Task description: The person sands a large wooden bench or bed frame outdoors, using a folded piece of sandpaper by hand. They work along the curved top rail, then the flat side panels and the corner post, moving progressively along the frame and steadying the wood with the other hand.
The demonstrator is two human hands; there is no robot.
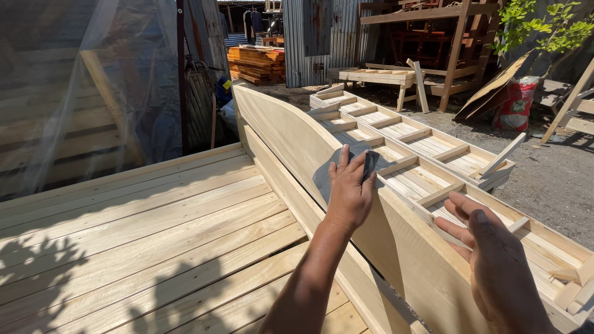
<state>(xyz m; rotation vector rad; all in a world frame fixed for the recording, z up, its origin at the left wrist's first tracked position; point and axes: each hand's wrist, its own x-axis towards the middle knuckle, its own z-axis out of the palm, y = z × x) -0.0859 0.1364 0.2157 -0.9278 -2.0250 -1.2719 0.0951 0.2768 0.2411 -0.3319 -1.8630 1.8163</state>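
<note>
From the head camera, your left hand [350, 190] presses grey sandpaper [334, 173] flat under its closed fingers onto the curved board [291, 139], your right hand [495, 260] hovers beside with fingers spread and empty, and the board looks mostly smooth already.

An outdoor carpentry yard: stacked lumber [255, 64], slatted wooden frames [402, 133], corrugated metal wall [322, 37].

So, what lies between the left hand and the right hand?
Head view: only the top edge of the curved board lies between the left hand and the right hand.
</note>
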